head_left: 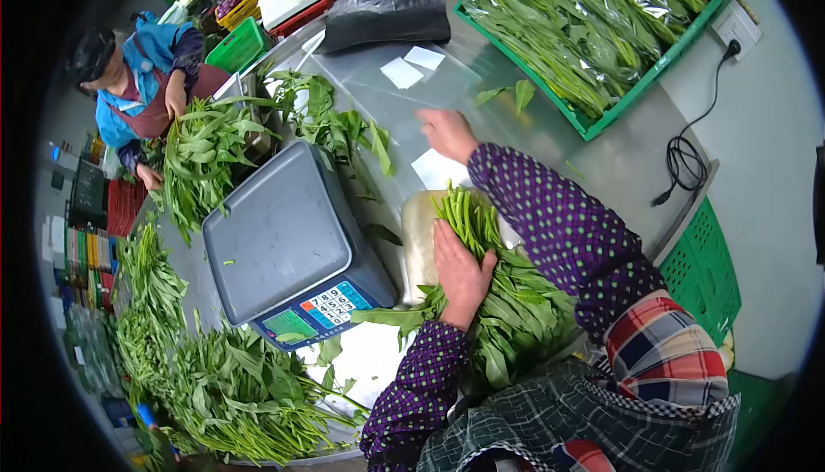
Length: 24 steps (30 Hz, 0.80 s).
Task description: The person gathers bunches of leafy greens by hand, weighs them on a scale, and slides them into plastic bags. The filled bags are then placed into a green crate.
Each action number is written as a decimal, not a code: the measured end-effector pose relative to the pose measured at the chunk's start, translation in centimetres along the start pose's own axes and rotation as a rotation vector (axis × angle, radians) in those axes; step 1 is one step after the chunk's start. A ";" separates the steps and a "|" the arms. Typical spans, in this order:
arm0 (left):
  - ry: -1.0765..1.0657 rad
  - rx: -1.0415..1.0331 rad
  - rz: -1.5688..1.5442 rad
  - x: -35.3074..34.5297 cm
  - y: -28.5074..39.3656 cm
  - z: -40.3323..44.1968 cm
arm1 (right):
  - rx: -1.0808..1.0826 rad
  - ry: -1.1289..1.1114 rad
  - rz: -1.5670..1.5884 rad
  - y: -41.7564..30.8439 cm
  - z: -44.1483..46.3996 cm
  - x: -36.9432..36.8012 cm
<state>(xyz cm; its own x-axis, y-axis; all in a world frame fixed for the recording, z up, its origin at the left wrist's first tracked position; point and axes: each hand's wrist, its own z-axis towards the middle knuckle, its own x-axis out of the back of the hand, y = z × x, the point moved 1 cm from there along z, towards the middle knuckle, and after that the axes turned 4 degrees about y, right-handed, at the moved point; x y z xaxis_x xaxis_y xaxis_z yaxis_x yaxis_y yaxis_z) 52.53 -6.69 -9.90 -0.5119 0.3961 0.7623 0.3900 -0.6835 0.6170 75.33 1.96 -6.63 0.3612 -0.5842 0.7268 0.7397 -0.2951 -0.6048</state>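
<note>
A bunch of leafy greens with thick stems, like water spinach, lies in front of me on the steel table. My left hand is closed on its stem end, with the stems between fingers and thumb. My right hand hovers beyond the bunch, just above a white paper sheet. Its fingers look partly curled, but the tips are smeared by motion, and I cannot make out anything in them. Under the stems sits a pale, rounded block. Left of the bunch stands a grey digital scale with a bare pan.
Loose greens cover the table's left side. A green crate of bagged greens stands at the back right. Behind are more white sheets and a black bag. A co-worker handles greens across the table. A power cord hangs right.
</note>
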 end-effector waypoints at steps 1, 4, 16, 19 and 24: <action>-0.018 -0.007 0.002 0.9 0.4 0.2 | 0.073 0.140 0.098 -1.0 0.4 0.8; -0.094 0.124 -0.175 4.4 0.6 1.0 | 0.157 0.087 0.101 -3.2 -0.6 4.2; -0.622 0.535 -0.224 10.9 -6.1 0.8 | -0.720 -0.092 0.452 5.1 -21.0 12.5; -0.924 0.678 -0.627 12.0 -6.0 0.1 | -0.863 -0.522 1.131 1.5 -23.7 11.0; -0.779 0.884 -1.199 10.8 -6.0 -5.7 | -0.590 -0.319 0.636 -4.0 -26.2 6.5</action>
<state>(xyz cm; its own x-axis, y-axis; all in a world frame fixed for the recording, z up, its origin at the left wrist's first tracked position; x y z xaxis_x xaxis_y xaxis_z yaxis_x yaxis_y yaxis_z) 40.29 -1.83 -6.49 -0.4493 0.7746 -0.4451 0.5067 0.6313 0.5871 59.85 -20.43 -7.98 0.8046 -0.5578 0.2036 -0.0286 -0.3788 -0.9250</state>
